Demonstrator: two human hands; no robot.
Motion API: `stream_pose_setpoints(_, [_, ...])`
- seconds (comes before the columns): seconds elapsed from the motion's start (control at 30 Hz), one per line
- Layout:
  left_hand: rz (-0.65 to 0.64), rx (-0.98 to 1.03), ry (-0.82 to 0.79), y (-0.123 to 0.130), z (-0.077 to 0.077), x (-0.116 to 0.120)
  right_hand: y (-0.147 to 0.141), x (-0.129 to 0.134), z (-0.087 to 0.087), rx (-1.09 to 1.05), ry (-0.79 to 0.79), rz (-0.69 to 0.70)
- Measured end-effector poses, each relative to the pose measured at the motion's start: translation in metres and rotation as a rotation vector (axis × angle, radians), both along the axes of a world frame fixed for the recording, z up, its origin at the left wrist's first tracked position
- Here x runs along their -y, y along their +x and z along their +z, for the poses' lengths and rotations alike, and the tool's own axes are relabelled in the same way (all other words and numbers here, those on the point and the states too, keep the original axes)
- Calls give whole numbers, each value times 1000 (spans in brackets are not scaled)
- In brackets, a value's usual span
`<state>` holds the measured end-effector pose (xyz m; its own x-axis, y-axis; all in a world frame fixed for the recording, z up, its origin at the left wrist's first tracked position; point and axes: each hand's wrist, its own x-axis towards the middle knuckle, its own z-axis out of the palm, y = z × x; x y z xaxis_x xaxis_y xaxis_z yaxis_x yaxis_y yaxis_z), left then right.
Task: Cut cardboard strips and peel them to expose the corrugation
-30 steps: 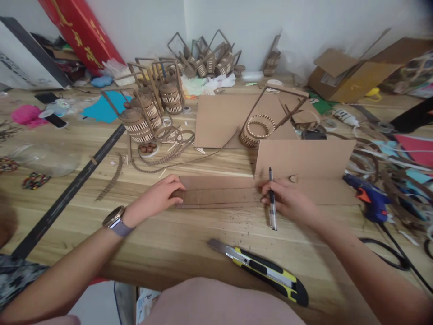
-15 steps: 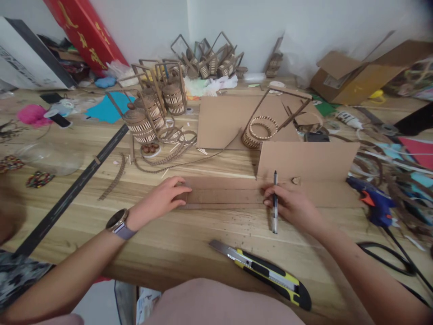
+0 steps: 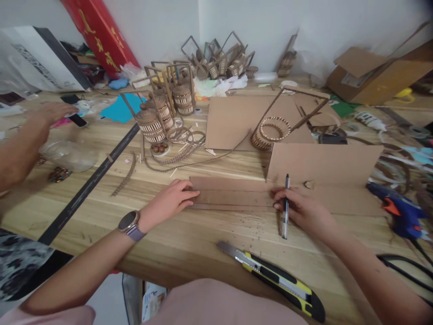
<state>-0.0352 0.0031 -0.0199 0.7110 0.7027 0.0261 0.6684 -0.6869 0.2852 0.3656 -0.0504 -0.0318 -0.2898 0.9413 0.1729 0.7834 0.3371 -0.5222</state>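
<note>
A long brown cardboard strip (image 3: 233, 197), marked with lines along its length, lies flat on the wooden table. My left hand (image 3: 172, 201) grips its left end between thumb and fingers. At the strip's right part, my right hand (image 3: 297, 205) has its fingers closed on a black pen (image 3: 285, 212), and its fingertips touch the cardboard. Behind my right hand a folded cardboard piece (image 3: 324, 164) has one panel standing up. Nearer to me lies a yellow and black utility knife (image 3: 275, 280) with its blade out.
Small woven baskets (image 3: 150, 126) stand at the back left, and one open basket (image 3: 270, 133) stands behind the folded cardboard. A blue glue gun (image 3: 399, 212) lies at the right. Another person's arm (image 3: 23, 144) reaches over the table at the left.
The view has turned slightly left, so everything sits further right. Another person's arm has come in over the left side of the table. My hands keep their places on the strip.
</note>
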Motion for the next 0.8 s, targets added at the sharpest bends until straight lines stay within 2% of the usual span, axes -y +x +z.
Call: stream_pose_setpoints(0.8, [-81, -85, 327, -5, -12, 11, -4, 0, 5, 48, 9, 16])
